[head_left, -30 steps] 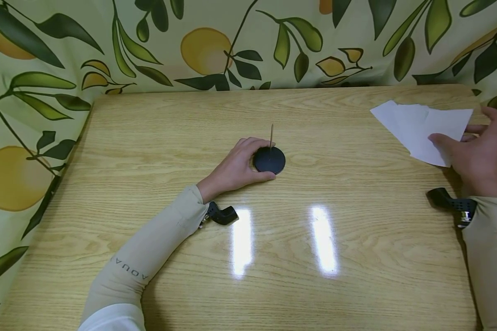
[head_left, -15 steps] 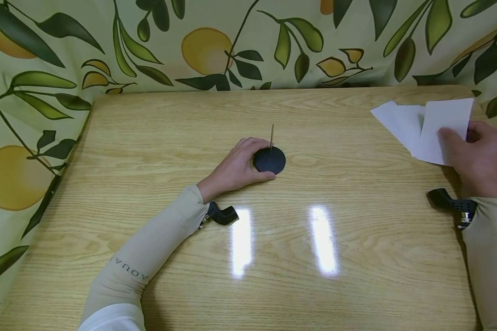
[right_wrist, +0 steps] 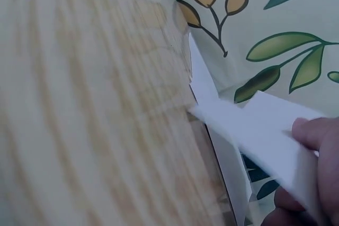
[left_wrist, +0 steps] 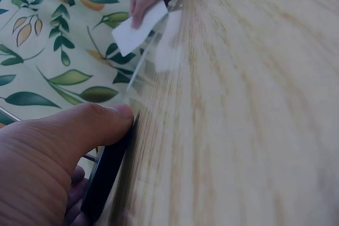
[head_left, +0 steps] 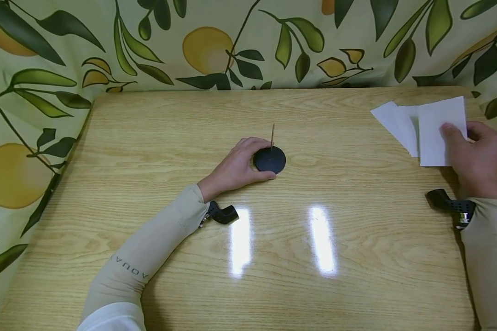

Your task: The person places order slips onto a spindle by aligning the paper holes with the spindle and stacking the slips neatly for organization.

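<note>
In the head view my left hand (head_left: 235, 169) grips the round black base (head_left: 269, 161) of a paper spike by its rim, thumb on the near side and fingers on the far side. A thin spike (head_left: 273, 135) rises upright from that base. At the far right, my right hand (head_left: 478, 154) pinches a white paper slip (head_left: 432, 138) with the thumb on its face. Behind the held slip, more white slips (head_left: 397, 122) lie fanned out on the table. The right wrist view shows the held slip (right_wrist: 254, 130) raised at an angle over the others.
A wood-grain table (head_left: 170, 124) spans the head view, with two bright light reflections on its near half. Patterned cloth (head_left: 294, 46) with leaves and fruit hangs along the back and left side. Each wrist carries a black camera mount (head_left: 222, 214).
My right fingers have closed on the top slip and drawn it away from the fanned slips, lifting and turning it slightly more upright. The left hand and the spike base have stayed put.
</note>
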Available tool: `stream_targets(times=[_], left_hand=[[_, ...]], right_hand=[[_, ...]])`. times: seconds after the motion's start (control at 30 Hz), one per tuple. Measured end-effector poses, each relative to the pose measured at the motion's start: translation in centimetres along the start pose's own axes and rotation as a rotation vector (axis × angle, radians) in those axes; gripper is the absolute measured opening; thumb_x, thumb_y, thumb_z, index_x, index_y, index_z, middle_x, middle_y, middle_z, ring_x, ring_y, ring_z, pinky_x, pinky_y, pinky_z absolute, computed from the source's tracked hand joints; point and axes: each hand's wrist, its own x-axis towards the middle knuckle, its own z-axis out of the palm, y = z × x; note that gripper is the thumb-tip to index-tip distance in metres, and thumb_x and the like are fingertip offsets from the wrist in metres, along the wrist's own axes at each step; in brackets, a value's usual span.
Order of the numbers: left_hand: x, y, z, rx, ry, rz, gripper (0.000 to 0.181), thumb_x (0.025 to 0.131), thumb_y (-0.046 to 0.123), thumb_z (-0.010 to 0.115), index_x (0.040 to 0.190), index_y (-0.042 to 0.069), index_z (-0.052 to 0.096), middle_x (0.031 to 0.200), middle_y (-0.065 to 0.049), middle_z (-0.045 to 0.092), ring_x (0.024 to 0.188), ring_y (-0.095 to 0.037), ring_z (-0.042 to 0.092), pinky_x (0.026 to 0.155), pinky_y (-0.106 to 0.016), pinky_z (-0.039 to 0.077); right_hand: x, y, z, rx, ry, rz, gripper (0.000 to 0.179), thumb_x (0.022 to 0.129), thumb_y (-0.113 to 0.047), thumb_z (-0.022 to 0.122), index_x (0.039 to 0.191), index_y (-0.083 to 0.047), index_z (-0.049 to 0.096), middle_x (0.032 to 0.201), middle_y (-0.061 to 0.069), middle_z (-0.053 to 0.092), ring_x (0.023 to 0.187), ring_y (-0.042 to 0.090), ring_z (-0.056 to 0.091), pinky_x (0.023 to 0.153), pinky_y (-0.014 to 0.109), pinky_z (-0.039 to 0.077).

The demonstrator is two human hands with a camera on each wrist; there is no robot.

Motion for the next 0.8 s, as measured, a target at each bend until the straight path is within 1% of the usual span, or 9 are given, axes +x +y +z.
stream_targets(times=[0.07, 0.13, 0.2, 0.27, 0.3, 0.4, 0.5, 0.67, 0.8], left_hand=[[0.0, -0.1, 0.0, 0.003, 0.003, 0.007, 0.073, 0.079, 0.045, 0.078, 0.14, 0.016, 0.051, 0.144, -0.003, 0.049, 0.134, -0.019, 0.043, 0.111, -0.038, 0.039], [0.0, -0.1, 0.0, 0.003, 0.007, 0.011, 0.073, 0.079, 0.045, 0.078, 0.14, 0.016, 0.051, 0.144, -0.003, 0.05, 0.134, -0.019, 0.043, 0.112, -0.038, 0.039], [0.0, -0.1, 0.1, 0.003, 0.01, 0.01, 0.072, 0.079, 0.045, 0.078, 0.14, 0.016, 0.051, 0.143, -0.002, 0.05, 0.134, -0.019, 0.043, 0.112, -0.038, 0.038], [0.0, -0.1, 0.1, 0.002, 0.012, 0.008, 0.072, 0.079, 0.045, 0.078, 0.139, 0.016, 0.052, 0.143, -0.002, 0.05, 0.134, -0.018, 0.043, 0.113, -0.039, 0.038], [0.0, -0.1, 0.1, 0.0, 0.013, 0.007, 0.071, 0.079, 0.045, 0.078, 0.139, 0.017, 0.052, 0.143, -0.001, 0.05, 0.134, -0.018, 0.043, 0.113, -0.039, 0.038], [0.0, -0.2, 0.1, -0.004, 0.019, 0.01, 0.071, 0.079, 0.045, 0.078, 0.139, 0.017, 0.052, 0.143, -0.001, 0.05, 0.134, -0.017, 0.043, 0.113, -0.038, 0.038], [0.0, -0.3, 0.1, -0.007, 0.023, 0.019, 0.07, 0.079, 0.045, 0.078, 0.138, 0.017, 0.053, 0.143, -0.001, 0.05, 0.134, -0.017, 0.043, 0.113, -0.038, 0.038], [0.0, -0.3, 0.1, -0.007, 0.015, 0.026, 0.07, 0.08, 0.045, 0.077, 0.139, 0.017, 0.052, 0.143, -0.002, 0.05, 0.133, -0.019, 0.044, 0.111, -0.038, 0.039], [0.1, -0.4, -0.1, -0.001, 0.016, 0.035, 0.069, 0.08, 0.045, 0.077, 0.138, 0.017, 0.052, 0.143, -0.002, 0.05, 0.13, -0.019, 0.045, 0.109, -0.038, 0.039]], right_hand=[[0.0, 0.0, 0.0, -0.003, -0.008, -0.025, 0.053, 0.094, -0.052, 0.051, 0.141, -0.029, 0.051, 0.113, -0.034, 0.044, 0.104, -0.007, 0.038, 0.096, 0.018, 0.037], [0.1, 0.1, 0.0, 0.002, -0.014, -0.059, 0.053, 0.094, -0.051, 0.052, 0.14, -0.025, 0.053, 0.101, -0.034, 0.044, 0.095, -0.008, 0.04, 0.085, 0.014, 0.039], [0.2, 0.1, 0.0, 0.004, -0.019, -0.084, 0.053, 0.094, -0.05, 0.053, 0.139, -0.023, 0.054, 0.091, -0.032, 0.041, 0.086, -0.008, 0.04, 0.071, 0.009, 0.036], [0.3, 0.1, 0.0, 0.009, -0.023, -0.099, 0.053, 0.094, -0.05, 0.053, 0.139, -0.021, 0.055, 0.088, -0.031, 0.041, 0.08, -0.009, 0.041, 0.061, 0.006, 0.034], [0.3, 0.1, 0.0, 0.013, -0.026, -0.1, 0.053, 0.094, -0.05, 0.053, 0.139, -0.021, 0.055, 0.088, -0.031, 0.042, 0.079, -0.009, 0.041, 0.058, 0.005, 0.034], [0.2, -0.1, 0.0, 0.019, -0.031, -0.103, 0.053, 0.094, -0.05, 0.053, 0.139, -0.021, 0.055, 0.087, -0.03, 0.043, 0.077, -0.009, 0.042, 0.056, 0.004, 0.034], [0.0, -0.4, 0.0, 0.023, -0.042, -0.098, 0.053, 0.094, -0.051, 0.054, 0.138, -0.022, 0.056, 0.088, -0.029, 0.043, 0.079, -0.007, 0.042, 0.057, 0.004, 0.035], [-0.4, -0.8, 0.2, 0.026, -0.048, -0.114, 0.052, 0.093, -0.05, 0.055, 0.137, -0.023, 0.057, 0.089, -0.029, 0.044, 0.082, -0.005, 0.042, 0.058, 0.004, 0.034], [-0.7, -1.2, 0.4, 0.053, -0.047, -0.135, 0.05, 0.093, -0.049, 0.057, 0.135, -0.022, 0.059, 0.087, -0.029, 0.046, 0.077, -0.007, 0.045, 0.055, 0.003, 0.037]])
